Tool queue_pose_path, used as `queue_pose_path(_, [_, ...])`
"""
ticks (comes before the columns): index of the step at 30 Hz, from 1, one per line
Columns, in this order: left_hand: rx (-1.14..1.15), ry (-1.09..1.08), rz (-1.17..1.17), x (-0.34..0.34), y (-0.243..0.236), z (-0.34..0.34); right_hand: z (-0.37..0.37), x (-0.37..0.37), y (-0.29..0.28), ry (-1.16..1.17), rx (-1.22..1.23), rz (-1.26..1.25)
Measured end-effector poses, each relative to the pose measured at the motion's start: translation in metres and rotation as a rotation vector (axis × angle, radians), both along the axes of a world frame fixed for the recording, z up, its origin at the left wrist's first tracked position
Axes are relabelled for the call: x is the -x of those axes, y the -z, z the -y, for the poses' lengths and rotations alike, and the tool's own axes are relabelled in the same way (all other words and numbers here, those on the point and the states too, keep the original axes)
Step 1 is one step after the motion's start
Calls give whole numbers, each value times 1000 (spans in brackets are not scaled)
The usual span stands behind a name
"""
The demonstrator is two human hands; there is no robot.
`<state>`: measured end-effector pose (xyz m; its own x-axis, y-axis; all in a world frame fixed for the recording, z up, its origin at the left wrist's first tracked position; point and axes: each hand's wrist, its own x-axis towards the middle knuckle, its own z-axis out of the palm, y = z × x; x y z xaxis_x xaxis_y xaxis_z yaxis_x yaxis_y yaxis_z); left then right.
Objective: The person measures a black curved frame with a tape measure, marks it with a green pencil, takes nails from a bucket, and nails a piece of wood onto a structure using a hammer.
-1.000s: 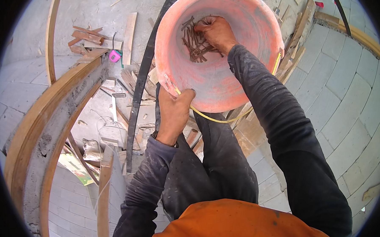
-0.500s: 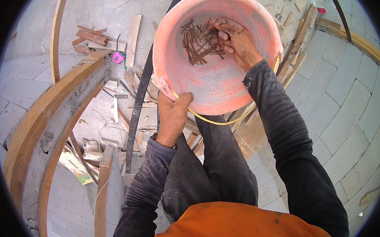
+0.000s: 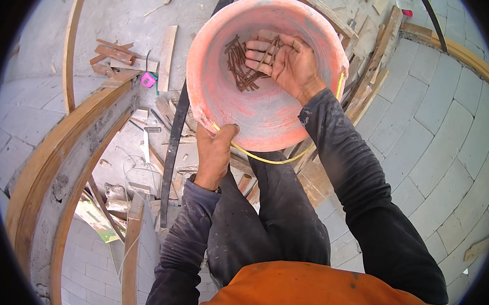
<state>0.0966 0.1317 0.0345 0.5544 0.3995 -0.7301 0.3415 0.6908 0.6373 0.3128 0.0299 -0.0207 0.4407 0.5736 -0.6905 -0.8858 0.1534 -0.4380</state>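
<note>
One pink bucket (image 3: 270, 120), brown nails (image 3: 237, 70) toward nine o'clock. Clamps rim (image 3: 192, 71) at seven, left hand (image 3: 214, 154); cradles more on uncurled right hand (image 3: 293, 64).

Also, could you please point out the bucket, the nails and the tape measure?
Bucket (image 3: 254, 119), head view: its bare inner wall.
Nails (image 3: 239, 66), head view: the pile on the bucket's bottom.
Tape measure (image 3: 148, 80), head view: its pink case.

A bright pink, rounded tape measure (image 3: 148, 80) lies at ten o'clock (reddish-brown wooden offcuts (image 3: 116, 55) are near it); pale grey rectangular blocks (image 3: 442, 131) fill three o'clock.
</note>
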Motion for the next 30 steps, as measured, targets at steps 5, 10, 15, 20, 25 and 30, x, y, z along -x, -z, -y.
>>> queue_pose_path(5, [13,-18,6,4,4,-2,-2,0,4,-63,4,1])
queue_pose_path(10, [44,2,3,6,6,-6,-8,2,20,-589,519,530])
queue_pose_path(15, [24,-33,26,1,4,-7,-13,16,31,-1295,662,1126])
queue_pose_path(20, [1,-62,59,-4,1,-8,-10,17,19,-1243,917,1111])
queue_pose_path(25, [13,18,27,-5,1,-10,-7,3,1,-1158,1013,1128])
queue_pose_path(30, [1,30,21,-5,1,-8,-8,3,0,-992,1052,1112])
